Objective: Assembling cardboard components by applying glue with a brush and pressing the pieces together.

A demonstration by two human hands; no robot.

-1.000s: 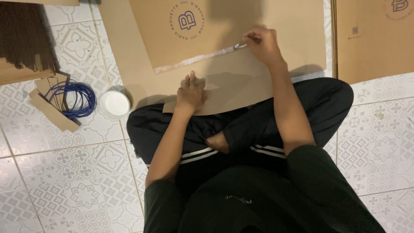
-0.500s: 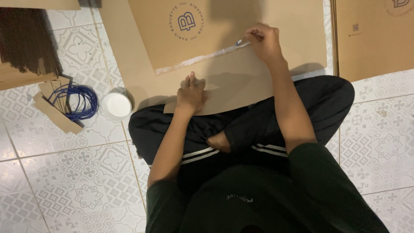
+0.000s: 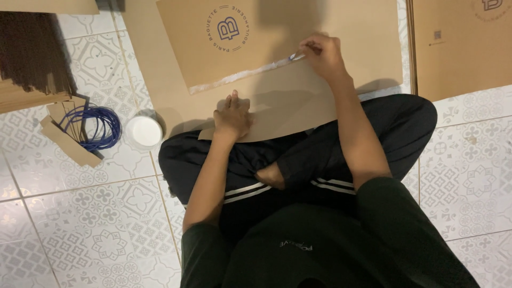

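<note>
Two hands busy here: right hand [image 3: 322,53] pinches a small brush [image 3: 296,56] at the whitish glue strip [image 3: 242,74] on the brown paper bag [image 3: 277,48], while left hand [image 3: 232,116] lies flat, fingers loosely spread, pressing the bag's lower flap on the floor [image 3: 106,234] beside a white cup [image 3: 144,131].

right hand [image 3: 322,53]: its fingers cover most of the small tool they pinch, kind cannot be told | brown paper sheet [image 3: 288,37]: top cut by picture's edge, near edge under left hand [image 3: 233,116] | second sheet [image 3: 458,48]: cut off top and right | dark stack [image 3: 29,50]: cut off left
</note>
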